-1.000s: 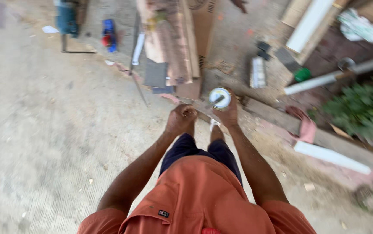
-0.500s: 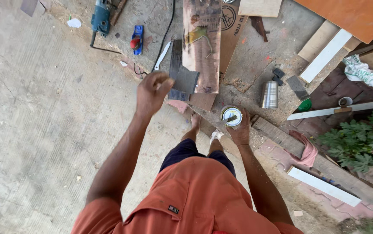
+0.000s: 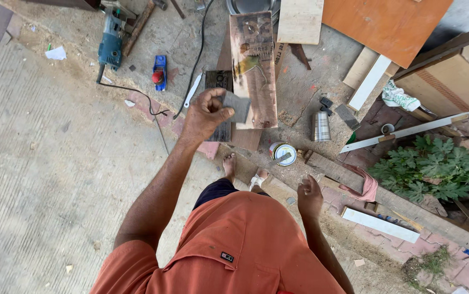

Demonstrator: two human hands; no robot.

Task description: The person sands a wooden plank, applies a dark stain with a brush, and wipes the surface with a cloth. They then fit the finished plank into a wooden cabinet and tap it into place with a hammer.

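My left hand is raised in front of me, fingers closed on a small grey square sheet, like sandpaper. My right hand hangs low by my hip, fingers loosely curled with nothing in them. Below, near my bare feet, an open round tin with a tool resting across it sits on the ground. A long worn wooden board lies just beyond my left hand.
A blue power tool with a black cord, a small blue-and-red tool, a metal cup, wooden planks, an orange panel, white strips and a green plant lie around on the concrete.
I have straightened up from bending over the tin. My left hand rose with the grey sheet, and my right hand left the tin and dropped to my side.
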